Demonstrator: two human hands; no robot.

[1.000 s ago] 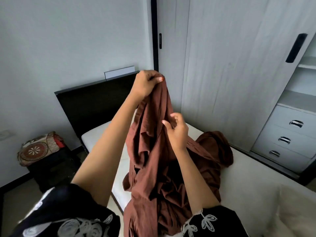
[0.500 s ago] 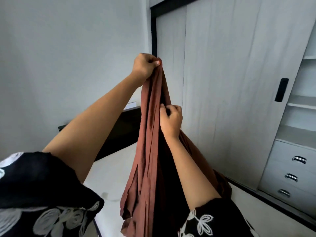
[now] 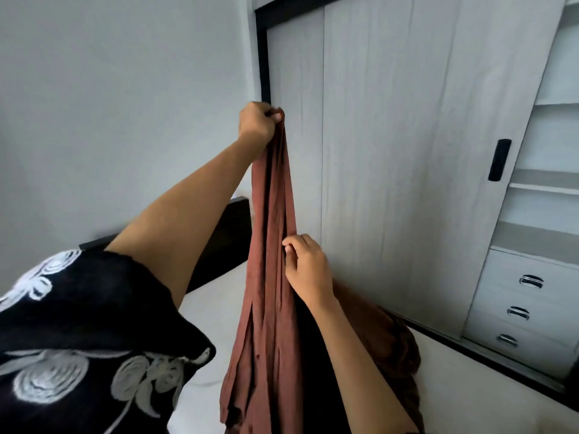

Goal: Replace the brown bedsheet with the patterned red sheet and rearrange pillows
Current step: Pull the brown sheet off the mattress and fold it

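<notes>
The left hand [image 3: 257,123], raised just above centre frame, has its fingers clenched tight around the gathered top of the brown bedsheet [image 3: 270,277]. Lower, right of centre, the right hand [image 3: 308,267] curls its fingers into the hanging folds and pinches them. Between the two grips the sheet is drawn into a narrow rope; its long axis runs nearly vertical, top end up at the left fist, widening downward into loose pleats that leave the bottom edge of the frame. A bunched part of it lies on the bare white mattress [image 3: 213,311] at lower right, behind the right forearm.

The mattress fills the lower middle, with a dark headboard [image 3: 225,239] behind the left arm. A plain grey wall [image 3: 109,104] fills the upper left. Pale sliding wardrobe doors [image 3: 407,151] stand close behind the sheet, with open shelves [image 3: 545,180] and drawers [image 3: 520,305] at the right edge.
</notes>
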